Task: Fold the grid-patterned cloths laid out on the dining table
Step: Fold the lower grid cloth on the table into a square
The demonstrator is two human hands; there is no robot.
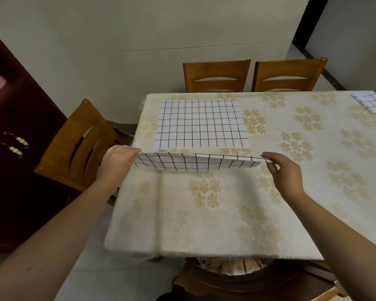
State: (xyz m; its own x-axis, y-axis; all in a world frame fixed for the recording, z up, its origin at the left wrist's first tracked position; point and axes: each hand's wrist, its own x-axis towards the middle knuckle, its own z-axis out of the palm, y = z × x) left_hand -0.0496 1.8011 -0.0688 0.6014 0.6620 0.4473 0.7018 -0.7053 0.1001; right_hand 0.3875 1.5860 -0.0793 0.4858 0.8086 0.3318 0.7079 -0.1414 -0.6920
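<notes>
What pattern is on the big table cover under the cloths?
The tablecloth is cream with pale yellow flower clusters, clearest in the head view.

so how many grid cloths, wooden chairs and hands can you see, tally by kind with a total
grid cloths: 3, one held up by both hands, one flat on the table, one folded at the far right corner
wooden chairs: 3, two behind the table, one at the left end
hands: 2, left hand, right hand
total: 8
</notes>
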